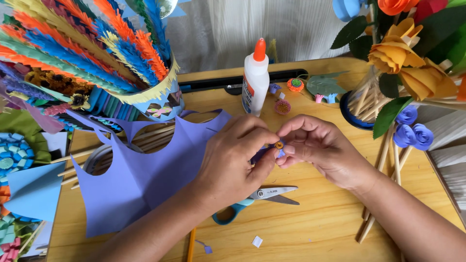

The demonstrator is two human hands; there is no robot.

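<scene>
Both hands meet over the middle of the wooden table (pixel 310 228). My left hand (pixel 233 160) and my right hand (pixel 318 148) pinch a small paper flower (pixel 279 145) between their fingertips; it has a purple fringe and a tiny orange-yellow coiled centre. A purple paper strip hangs from it under my left fingers. A large sheet of purple paper (pixel 141 174) with curved cut-outs lies just left of my left hand. Scissors (pixel 257 199) with blue handles lie shut on the table below my hands.
A white glue bottle (pixel 255 80) with an orange cap stands behind the hands. Small finished paper flowers (pixel 295 85) lie near it. A pot of colourful paper feathers (pixel 97 53) fills the left. Paper roses on wooden sticks (pixel 407 63) stand right. Skewers (pixel 383 165) lie along the right side.
</scene>
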